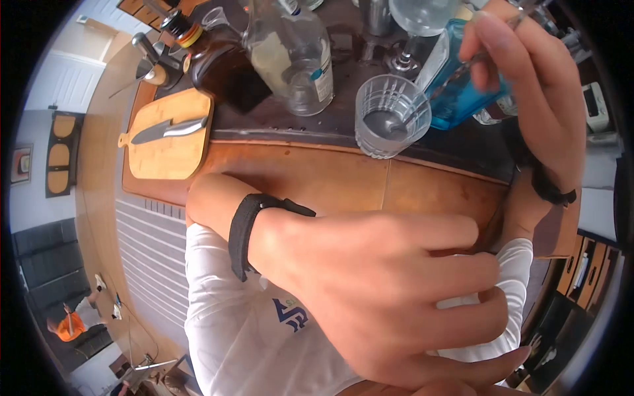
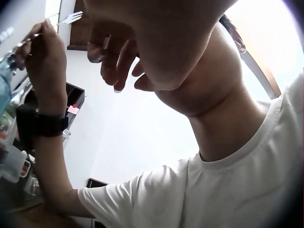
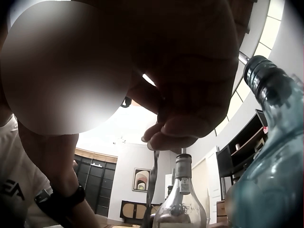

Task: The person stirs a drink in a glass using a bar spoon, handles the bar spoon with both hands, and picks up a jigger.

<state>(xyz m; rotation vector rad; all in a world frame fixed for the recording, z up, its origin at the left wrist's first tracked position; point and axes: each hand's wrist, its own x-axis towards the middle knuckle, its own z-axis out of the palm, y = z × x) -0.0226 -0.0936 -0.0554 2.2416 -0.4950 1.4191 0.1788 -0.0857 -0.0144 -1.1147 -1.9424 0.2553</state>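
Observation:
My right hand (image 1: 545,86) pinches the twisted shaft of a bar spoon (image 3: 153,178) high above the counter. The shaft slants down into a cut-glass tumbler (image 1: 370,129), which holds a little clear liquid. In the left wrist view, the spoon's small forked end (image 2: 73,18) sticks out above the right hand. Raised close in front of the chest and chin is my left hand (image 1: 389,284), its fingers loosely curled around nothing. A blue glass bottle (image 1: 465,109) stands right beside the tumbler, below the right hand.
Behind the tumbler stand a clear bottle (image 1: 290,63), a dark brown bottle (image 1: 224,69) and a stemmed glass (image 1: 422,16). At the left, a knife (image 1: 165,131) lies on a wooden cutting board (image 1: 168,162). The counter's wooden front edge (image 1: 317,168) runs before the body.

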